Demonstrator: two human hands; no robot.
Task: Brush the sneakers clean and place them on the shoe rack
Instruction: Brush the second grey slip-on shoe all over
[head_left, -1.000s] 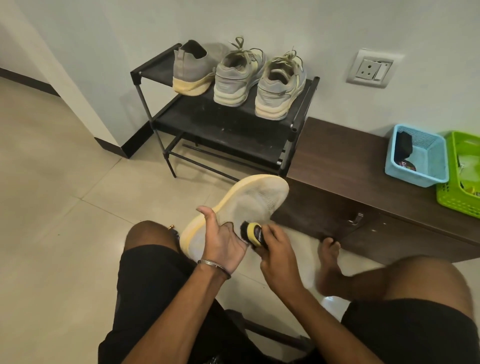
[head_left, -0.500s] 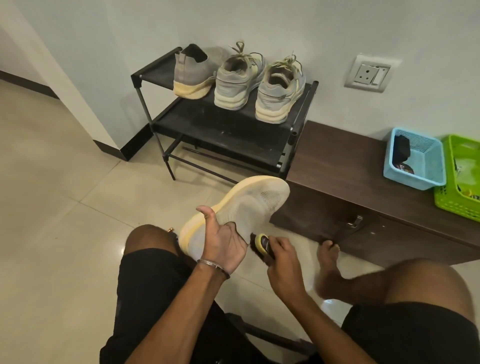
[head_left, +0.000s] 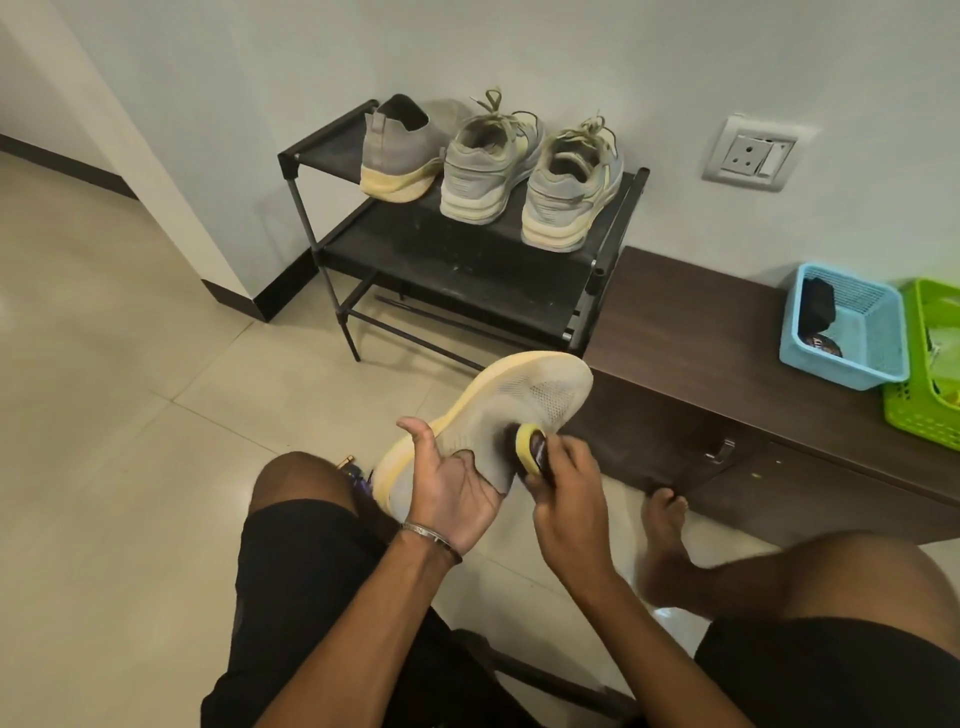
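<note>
A grey knit sneaker (head_left: 524, 402) with a pale yellow sole is tilted toe-up over my knees. My left hand (head_left: 454, 491) grips it at the heel end, thumb raised along the sole edge. My right hand (head_left: 563, 499) is closed on a small yellow-backed brush (head_left: 527, 447), whose dark bristles press against the sneaker's knit side. On the top shelf of the black shoe rack (head_left: 467, 270) stand three sneakers: the matching grey knit one (head_left: 397, 156) at the left and a laced grey pair (head_left: 491, 163) (head_left: 571, 195) beside it.
A low dark wooden cabinet (head_left: 701, 332) runs right of the rack. On it sit a blue basket (head_left: 852, 358) with a dark item and a green basket (head_left: 930, 410). A wall socket (head_left: 748, 156) is above. My bare right foot (head_left: 662, 525) rests on the tiled floor.
My right hand has moved the brush up from the sneaker's heel edge onto its knit side. The left hand keeps holding the sneaker in the same place.
</note>
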